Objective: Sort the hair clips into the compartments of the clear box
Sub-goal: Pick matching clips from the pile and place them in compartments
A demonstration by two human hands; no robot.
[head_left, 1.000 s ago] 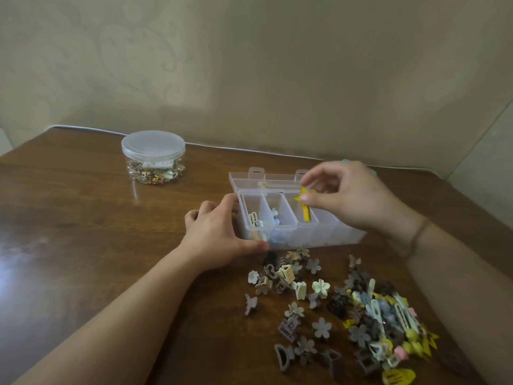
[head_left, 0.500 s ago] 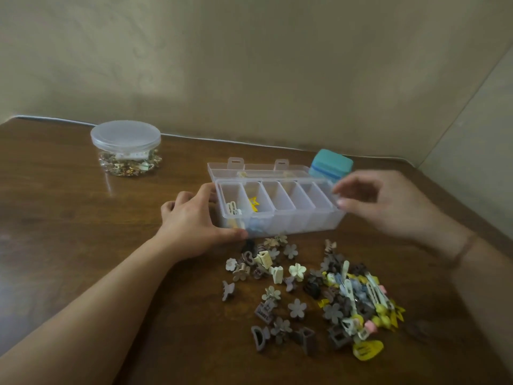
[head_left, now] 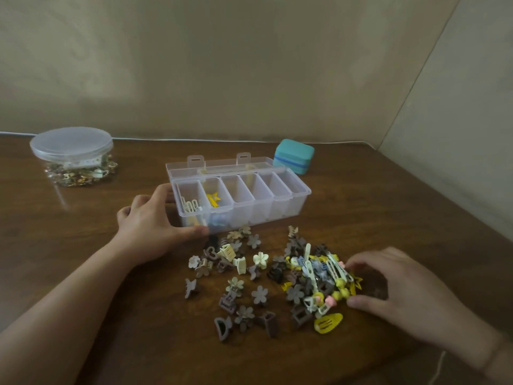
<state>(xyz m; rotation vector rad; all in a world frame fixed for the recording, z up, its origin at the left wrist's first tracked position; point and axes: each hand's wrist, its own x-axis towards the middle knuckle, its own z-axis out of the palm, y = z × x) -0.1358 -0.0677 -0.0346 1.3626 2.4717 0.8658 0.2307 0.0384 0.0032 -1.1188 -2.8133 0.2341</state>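
While a plain beige wall fills the upper frame, a dark wooden surface (head_left: 69,232) spans the lower half. At upper left sits a lidded round tub (head_left: 72,157); a teal case (head_left: 293,156) stands behind the clear box (head_left: 277,209), open at centre. Loose hair clips (head_left: 277,276) lie below it. The left hand (head_left: 155,229) grips the box's left end; the right hand (head_left: 399,293), fingers curled and spread, touches the pile's right edge, its hold unclear.
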